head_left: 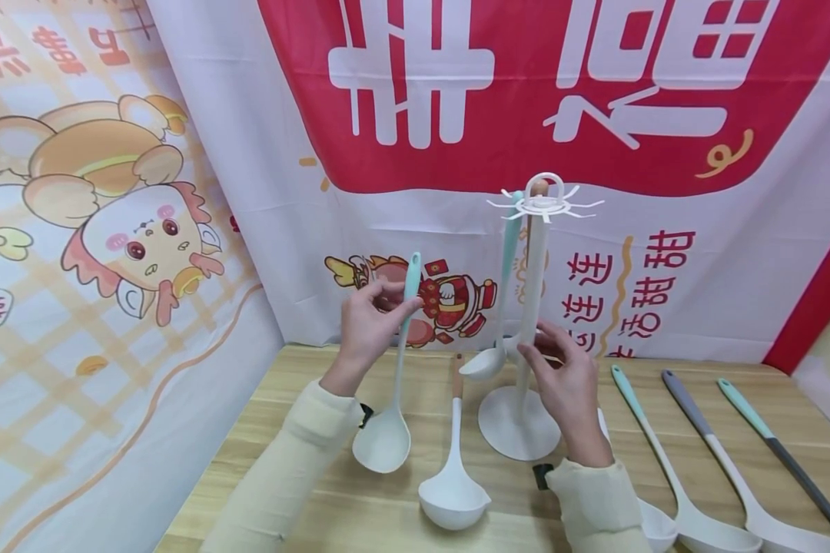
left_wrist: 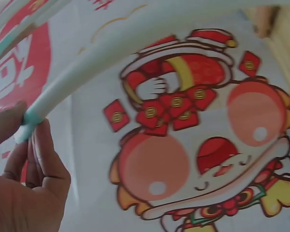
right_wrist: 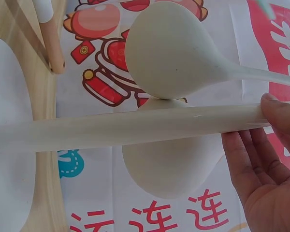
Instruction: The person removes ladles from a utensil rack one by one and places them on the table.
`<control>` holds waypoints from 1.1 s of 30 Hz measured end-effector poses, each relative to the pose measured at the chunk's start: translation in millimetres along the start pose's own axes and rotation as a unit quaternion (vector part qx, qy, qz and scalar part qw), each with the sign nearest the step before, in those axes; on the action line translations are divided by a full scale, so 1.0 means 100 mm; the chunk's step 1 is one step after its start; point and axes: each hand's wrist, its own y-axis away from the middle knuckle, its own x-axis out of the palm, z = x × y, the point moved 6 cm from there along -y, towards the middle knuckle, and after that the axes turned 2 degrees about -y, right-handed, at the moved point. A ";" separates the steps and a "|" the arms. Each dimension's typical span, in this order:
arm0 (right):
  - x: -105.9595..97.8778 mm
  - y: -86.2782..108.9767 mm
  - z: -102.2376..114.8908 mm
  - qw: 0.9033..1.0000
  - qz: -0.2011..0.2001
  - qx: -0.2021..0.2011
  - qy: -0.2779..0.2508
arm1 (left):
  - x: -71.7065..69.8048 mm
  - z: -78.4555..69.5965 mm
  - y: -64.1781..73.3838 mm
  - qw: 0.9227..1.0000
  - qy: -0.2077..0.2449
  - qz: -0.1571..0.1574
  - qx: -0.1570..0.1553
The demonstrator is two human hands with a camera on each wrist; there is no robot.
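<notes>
My left hand (head_left: 368, 321) pinches the mint handle of a white ladle (head_left: 382, 444), handle end up and bowl low over the tabletop. In the left wrist view, thumb and fingers meet on the mint part of that handle. My right hand (head_left: 566, 376) holds the pole of a white utensil stand (head_left: 534, 296), which has a round base and a ring of hooks on top. From the hooks hangs a mint-handled ladle (head_left: 483, 364). A second hanging ladle (right_wrist: 176, 169), with a brown handle, is partly hidden behind the pole.
A brown-handled white ladle (head_left: 454, 495) lies between my arms on the wooden table (head_left: 304, 376). To the right lie several utensils, including a mint-handled one (head_left: 664, 461), a grey-handled one (head_left: 722, 453) and a dark-shafted one (head_left: 795, 461). A printed cloth (head_left: 249, 153) hangs behind the table.
</notes>
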 end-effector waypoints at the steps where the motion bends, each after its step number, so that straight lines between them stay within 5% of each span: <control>1: 0.00 0.00 -0.01 1.000 -0.001 0.001 0.001 | 0.02 0.07 0.00 1.000 -0.013 0.003 -0.010; 7: 0.00 -0.01 -0.04 1.000 -0.005 0.000 0.006 | 0.14 0.42 0.02 0.994 -0.054 0.038 -0.089; 11: -0.01 -0.01 -0.04 1.000 -0.006 -0.002 0.008 | 0.24 0.65 0.04 0.983 -0.071 0.081 -0.146; 18: -0.03 -0.02 -0.04 1.000 -0.008 -0.001 0.004 | 0.47 1.00 0.18 0.969 -0.104 0.154 -0.164; 33: -0.02 -0.02 -0.02 1.000 0.012 0.010 -0.006 | 0.71 1.51 0.31 0.937 -0.172 0.193 -0.235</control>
